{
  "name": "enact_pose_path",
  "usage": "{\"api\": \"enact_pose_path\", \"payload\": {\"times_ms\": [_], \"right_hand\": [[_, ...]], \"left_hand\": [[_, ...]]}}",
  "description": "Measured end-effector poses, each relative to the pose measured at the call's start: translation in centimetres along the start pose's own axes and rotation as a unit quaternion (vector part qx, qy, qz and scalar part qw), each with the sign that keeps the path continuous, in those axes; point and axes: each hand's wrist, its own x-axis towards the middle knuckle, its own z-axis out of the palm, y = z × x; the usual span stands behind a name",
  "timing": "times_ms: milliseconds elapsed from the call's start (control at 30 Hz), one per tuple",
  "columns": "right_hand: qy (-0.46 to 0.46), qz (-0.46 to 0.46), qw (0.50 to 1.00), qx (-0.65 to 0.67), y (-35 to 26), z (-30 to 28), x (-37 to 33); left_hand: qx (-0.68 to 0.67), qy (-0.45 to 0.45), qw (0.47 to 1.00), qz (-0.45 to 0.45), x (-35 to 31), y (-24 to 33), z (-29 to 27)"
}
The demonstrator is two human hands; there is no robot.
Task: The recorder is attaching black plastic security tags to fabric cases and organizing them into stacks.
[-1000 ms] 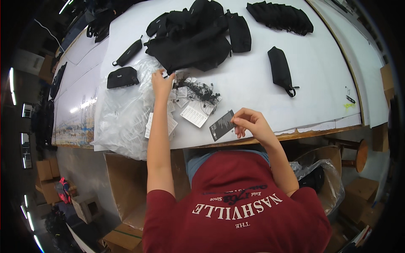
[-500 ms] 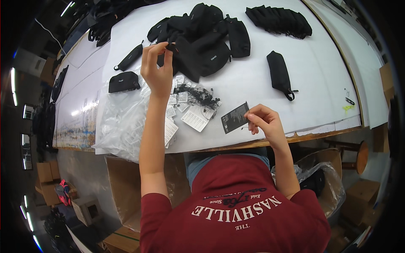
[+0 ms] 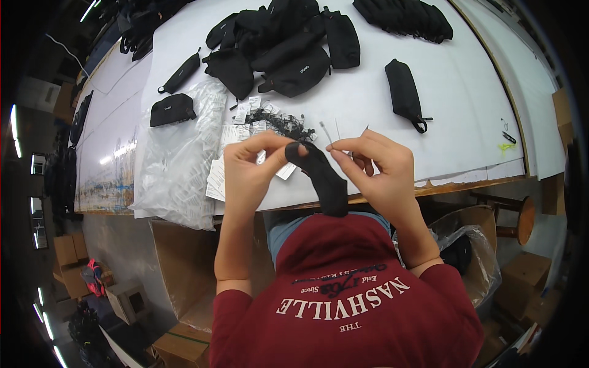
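Observation:
My left hand (image 3: pixel 248 168) pinches the loop end of a small black zip pouch (image 3: pixel 325 181), which hangs down in front of my shirt. Close beside it, my right hand (image 3: pixel 383 172) has thumb and forefinger closed on the thin string (image 3: pixel 327 132) of a hang tag. The tag's card is mostly hidden behind the fingers. Beyond both hands lies a tangle of black tag strings (image 3: pixel 282 124), with white printed tags (image 3: pixel 216 180) around it. A pile of black pouches (image 3: pixel 291 64) covers the table's far middle.
A clear plastic bag (image 3: pixel 178 159) lies on the white table (image 3: pixel 362 104) at the left, with single pouches (image 3: pixel 173 110) near it. At the right are a lone black pouch (image 3: pixel 404 92) and a row of stacked pouches (image 3: pixel 405 19). Cardboard boxes (image 3: pixel 184 270) stand below the table edge.
My left hand has come down and nearer from the pile with a pouch. My right hand has risen slightly and turned, so the dark tag card no longer shows; its string now sticks out toward the pouch.

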Motion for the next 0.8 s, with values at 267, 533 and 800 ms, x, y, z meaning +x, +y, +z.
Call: {"api": "enact_pose_path", "payload": {"times_ms": [267,533,800], "right_hand": [[0.023,-0.051,0.995,-0.082,-0.9,-0.4,-0.3],[-0.040,-0.063,0.996,-0.046,-0.8,0.6,-0.5],[-0.044,0.137,0.883,0.446,1.5,-2.4,-0.3]], "left_hand": [[-0.074,0.022,0.994,-0.072,-2.1,0.3,1.5],[0.081,0.031,0.991,0.101,-2.5,-0.5,1.3],[-0.204,0.095,0.974,0.039,-2.2,1.1,0.0]]}}
